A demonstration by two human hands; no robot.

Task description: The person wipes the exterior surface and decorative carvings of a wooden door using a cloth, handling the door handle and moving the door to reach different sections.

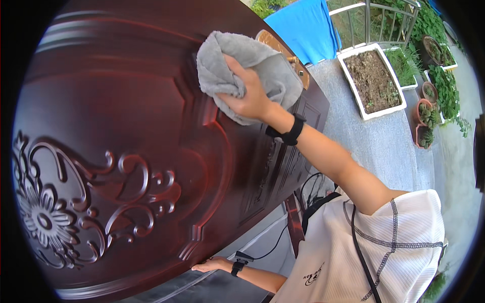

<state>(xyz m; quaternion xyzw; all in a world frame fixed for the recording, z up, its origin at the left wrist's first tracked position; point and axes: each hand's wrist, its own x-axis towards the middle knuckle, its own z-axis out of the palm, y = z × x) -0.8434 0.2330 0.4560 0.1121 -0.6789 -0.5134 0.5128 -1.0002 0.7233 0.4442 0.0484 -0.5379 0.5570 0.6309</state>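
My right hand [247, 91] presses a grey plush cloth [217, 60] against a dark red-brown door [116, 101]. The fingers are closed into the cloth's folds, and part of it hangs loosely beside the wrist. A copper-coloured door handle plate [301, 76] shows just behind the cloth, partly covered by it. Low in the view, my left hand [214, 263] rests at the door's edge with its fingers stretched out and holds no loose object. Carved flower and scroll relief [45, 217] stands out on the door's glossy panel.
Past the door lie a white planter [361, 113] of soil, several potted plants [427, 118], a metal railing [366, 22] and a blue cloth sheet [305, 30]. A black cable [275, 246] runs from a small device by my left wrist.
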